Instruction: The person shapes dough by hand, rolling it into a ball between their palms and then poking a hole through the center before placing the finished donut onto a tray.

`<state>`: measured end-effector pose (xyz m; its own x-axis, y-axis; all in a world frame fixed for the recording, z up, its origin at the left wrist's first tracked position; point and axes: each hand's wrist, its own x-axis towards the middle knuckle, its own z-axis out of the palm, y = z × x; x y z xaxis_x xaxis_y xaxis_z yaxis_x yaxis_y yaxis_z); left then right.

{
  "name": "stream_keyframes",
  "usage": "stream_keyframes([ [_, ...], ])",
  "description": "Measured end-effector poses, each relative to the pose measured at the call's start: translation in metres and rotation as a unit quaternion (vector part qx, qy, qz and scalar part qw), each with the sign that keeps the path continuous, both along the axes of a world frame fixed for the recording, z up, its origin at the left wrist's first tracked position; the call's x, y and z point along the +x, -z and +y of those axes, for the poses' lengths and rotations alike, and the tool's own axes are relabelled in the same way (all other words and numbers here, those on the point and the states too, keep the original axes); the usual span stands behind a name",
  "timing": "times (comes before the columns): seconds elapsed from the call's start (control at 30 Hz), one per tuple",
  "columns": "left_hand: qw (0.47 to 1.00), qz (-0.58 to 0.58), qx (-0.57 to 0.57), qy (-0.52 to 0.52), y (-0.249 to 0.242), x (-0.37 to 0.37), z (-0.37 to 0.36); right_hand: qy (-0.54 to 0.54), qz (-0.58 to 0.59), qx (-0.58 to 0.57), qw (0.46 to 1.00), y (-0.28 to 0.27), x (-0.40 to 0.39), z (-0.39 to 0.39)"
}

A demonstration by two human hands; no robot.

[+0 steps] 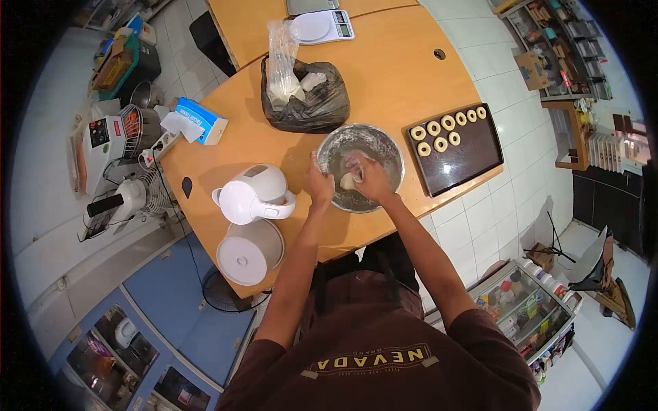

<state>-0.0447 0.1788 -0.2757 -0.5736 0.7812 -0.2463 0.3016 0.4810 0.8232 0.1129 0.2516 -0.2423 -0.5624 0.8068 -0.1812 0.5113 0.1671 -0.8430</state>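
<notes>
A metal mixing bowl [381,140], its inner wall dusted with flour, stands near the front edge of the table. My left hand [319,182] grips the bowl's left rim. Inside the bowl, my right hand [368,177] has its fingers curled at a pale lump of dough [347,181]. Part of the dough is hidden by the fingers. To the right of the bowl lies a dark baking tray [460,164] with several ring-shaped dough pieces [433,128] in two rows along its far side.
A black plastic bag [312,109] holding a clear bag of white powder [284,85] sits behind the bowl. A white kitchen scale [322,27] is at the back. On the left stand a white electric kettle [253,195], a lidded white container [248,255] and a blue tissue box [201,122].
</notes>
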Motion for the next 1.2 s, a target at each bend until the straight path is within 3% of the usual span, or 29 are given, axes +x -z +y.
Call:
stream_keyframes([
  [0.1, 0.999, 0.011, -0.02, -0.03, 0.019, -0.001, -0.002, -0.164, -0.16, 0.07, 0.971, 0.011, 0.01, -0.005],
  [0.2, 0.998, 0.037, -0.028, -0.031, 0.019, -0.001, -0.005, -0.113, -0.182, 0.113, 0.97, 0.012, 0.003, -0.032],
  [0.33, 1.0, 0.015, 0.008, -0.025, 0.021, -0.004, -0.004, -0.192, -0.275, 0.115, 0.935, 0.001, -0.002, -0.04],
  [0.43, 0.999, 0.02, -0.012, -0.036, 0.011, 0.0, -0.005, -0.209, -0.251, 0.121, 0.937, 0.003, 0.0, -0.031],
  [0.53, 0.998, 0.014, -0.014, -0.055, 0.009, 0.004, -0.005, -0.268, -0.24, 0.055, 0.931, 0.007, -0.005, -0.017],
  [0.63, 0.998, 0.009, 0.005, -0.06, 0.01, 0.005, -0.011, -0.279, -0.212, 0.098, 0.931, 0.012, -0.007, -0.009],
  [0.73, 0.997, 0.0, 0.039, -0.064, 0.016, 0.01, -0.02, -0.254, -0.163, 0.045, 0.952, 0.025, -0.009, -0.001],
  [0.77, 0.997, -0.005, 0.039, -0.059, 0.023, 0.01, -0.026, -0.197, -0.107, 0.113, 0.968, 0.039, -0.006, -0.005],
  [0.87, 0.997, -0.02, 0.049, -0.062, 0.007, 0.013, -0.036, -0.133, -0.066, -0.033, 0.988, 0.04, -0.005, 0.007],
  [0.9, 0.995, -0.041, 0.069, -0.064, 0.004, 0.013, -0.041, -0.07, 0.02, -0.03, 0.997, 0.037, 0.0, 0.005],
  [1.0, 0.988, -0.064, 0.12, -0.075, -0.005, 0.016, -0.057, 0.07, 0.0, -0.201, 0.977, 0.033, 0.006, 0.003],
  [1.07, 0.987, -0.054, 0.12, -0.087, -0.011, 0.022, -0.069, 0.114, 0.049, -0.127, 0.984, 0.059, 0.014, -0.012],
  [1.17, 0.989, -0.055, 0.086, -0.108, -0.016, 0.037, -0.089, 0.103, -0.055, -0.131, 0.985, 0.033, 0.015, -0.037],
  [1.2, 0.987, -0.076, 0.085, -0.116, -0.016, 0.042, -0.094, 0.1, -0.03, -0.127, 0.986, 0.036, 0.017, -0.045],
])
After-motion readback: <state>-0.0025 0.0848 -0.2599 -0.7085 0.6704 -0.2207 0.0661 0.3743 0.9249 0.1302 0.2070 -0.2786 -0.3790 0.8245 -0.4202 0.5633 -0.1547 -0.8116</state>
